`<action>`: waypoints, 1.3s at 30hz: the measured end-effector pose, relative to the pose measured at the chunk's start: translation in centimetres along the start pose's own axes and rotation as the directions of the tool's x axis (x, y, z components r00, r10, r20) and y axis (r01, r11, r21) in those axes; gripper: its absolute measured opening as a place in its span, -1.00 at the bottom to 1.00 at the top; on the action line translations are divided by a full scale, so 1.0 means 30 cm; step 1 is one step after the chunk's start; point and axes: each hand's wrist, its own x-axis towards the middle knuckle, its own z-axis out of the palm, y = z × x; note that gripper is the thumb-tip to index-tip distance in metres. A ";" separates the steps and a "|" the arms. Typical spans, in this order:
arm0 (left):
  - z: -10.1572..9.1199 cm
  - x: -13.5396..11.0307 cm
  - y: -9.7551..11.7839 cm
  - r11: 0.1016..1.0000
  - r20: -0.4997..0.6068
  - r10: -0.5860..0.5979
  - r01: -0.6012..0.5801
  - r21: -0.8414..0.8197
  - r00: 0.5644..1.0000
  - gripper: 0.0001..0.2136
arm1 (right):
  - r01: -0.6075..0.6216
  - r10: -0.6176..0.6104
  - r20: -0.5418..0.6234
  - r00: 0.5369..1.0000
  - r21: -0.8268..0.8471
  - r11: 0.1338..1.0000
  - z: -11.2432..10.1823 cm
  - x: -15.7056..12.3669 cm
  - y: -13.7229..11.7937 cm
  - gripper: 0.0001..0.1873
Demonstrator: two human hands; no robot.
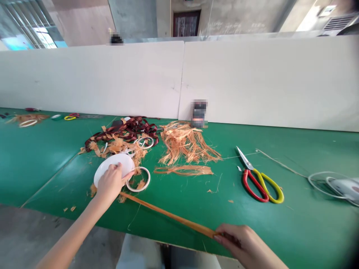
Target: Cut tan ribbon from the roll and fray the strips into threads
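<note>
Orange-brown flat strip (168, 214) was pinched in right hand (238, 239); left hand (111, 180), white ring (149, 179) beside it, clamped white round disc (102, 168).

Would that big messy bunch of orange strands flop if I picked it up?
The bunch would probably flop, since its thin strands bend and sprawl. It's likely light for its size, as gaps show between strands.

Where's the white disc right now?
Head view, left of centre: the white disc is under the person's left hand, just left of a white ring over the green table.
</note>
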 end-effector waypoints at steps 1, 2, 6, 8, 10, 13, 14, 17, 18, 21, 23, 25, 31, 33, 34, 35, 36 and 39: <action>0.007 0.002 0.013 1.000 -0.019 0.002 -0.002 0.023 1.000 -0.38 | -0.041 0.042 -0.013 0.999 0.086 0.995 -0.010 -0.005 0.011 -0.76; 0.013 0.004 0.025 0.999 -0.041 -0.001 0.002 0.040 0.999 -0.35 | -0.089 0.094 -0.015 0.995 0.191 0.977 -0.021 -0.008 0.020 -0.77; 0.044 -0.006 0.048 1.000 -0.148 0.009 -0.010 -0.003 0.989 -0.38 | -0.213 0.282 -0.043 0.958 0.550 0.808 -0.071 0.001 0.041 -0.51; 0.064 -0.031 0.046 0.995 -0.231 0.053 -0.072 -0.074 0.971 -0.41 | -0.204 0.362 -0.112 0.925 0.657 0.726 -0.098 0.013 0.056 -0.43; 0.087 -0.070 0.041 0.969 -0.294 0.157 -0.204 -0.136 0.943 -0.47 | -0.150 0.421 -0.182 0.888 0.753 0.641 -0.122 0.022 0.079 -0.40; 0.127 -0.134 0.039 0.908 -0.317 0.316 -0.382 -0.173 0.894 -0.54 | -0.036 0.443 -0.264 0.857 0.826 0.562 -0.150 0.024 0.126 -0.46; 0.140 -0.151 0.041 0.897 -0.320 0.341 -0.407 -0.170 0.884 -0.55 | -0.017 0.442 -0.280 0.852 0.829 0.559 -0.156 0.022 0.143 -0.47; 0.171 -0.179 0.047 0.904 -0.348 0.334 -0.402 -0.146 0.876 -0.55 | -0.068 0.445 -0.290 0.847 0.771 0.633 -0.171 0.011 0.183 -0.45; 0.176 -0.181 0.049 0.909 -0.360 0.325 -0.394 -0.137 0.875 -0.56 | -0.124 0.465 -0.296 0.834 0.721 0.682 -0.176 0.008 0.192 -0.46; 0.174 -0.183 0.056 0.916 -0.427 0.305 -0.385 -0.113 0.851 -0.58 | -0.339 0.542 -0.478 0.691 0.449 0.827 -0.195 0.008 0.207 -0.55; 0.157 -0.194 0.068 0.902 -0.484 0.330 -0.422 -0.093 0.811 -0.62 | -0.451 0.471 -0.704 0.531 0.236 0.861 -0.208 0.021 0.211 -0.58; 0.138 -0.223 0.093 0.857 -0.524 0.391 -0.507 -0.091 0.756 -0.69 | -0.479 0.277 -0.859 0.431 0.042 0.877 -0.219 0.051 0.213 -0.59; 0.147 -0.365 0.225 0.736 -0.511 0.521 -0.663 -0.138 0.684 -0.60 | -0.492 0.013 -0.781 0.625 -0.381 0.783 -0.261 0.204 0.230 -0.55; 0.161 -0.393 0.253 0.759 -0.483 0.517 -0.639 -0.122 0.707 -0.51 | -0.516 0.065 -0.758 0.649 -0.375 0.770 -0.294 0.246 0.239 -0.61; 0.165 -0.400 0.260 0.769 -0.469 0.518 -0.630 -0.111 0.715 -0.49 | -0.527 0.091 -0.756 0.648 -0.358 0.770 -0.313 0.264 0.243 -0.61; 0.167 -0.402 0.263 0.773 -0.458 0.523 -0.626 -0.099 0.718 -0.49 | -0.541 0.122 -0.755 0.644 -0.337 0.771 -0.334 0.280 0.248 -0.59; 0.166 -0.401 0.263 0.773 -0.449 0.532 -0.628 -0.087 0.718 -0.49 | -0.555 0.156 -0.754 0.638 -0.309 0.772 -0.353 0.293 0.254 -0.55; 0.157 -0.391 0.256 0.768 -0.423 0.561 -0.638 -0.053 0.711 -0.51 | -0.571 0.222 -0.763 0.607 -0.226 0.789 -0.401 0.319 0.273 -0.50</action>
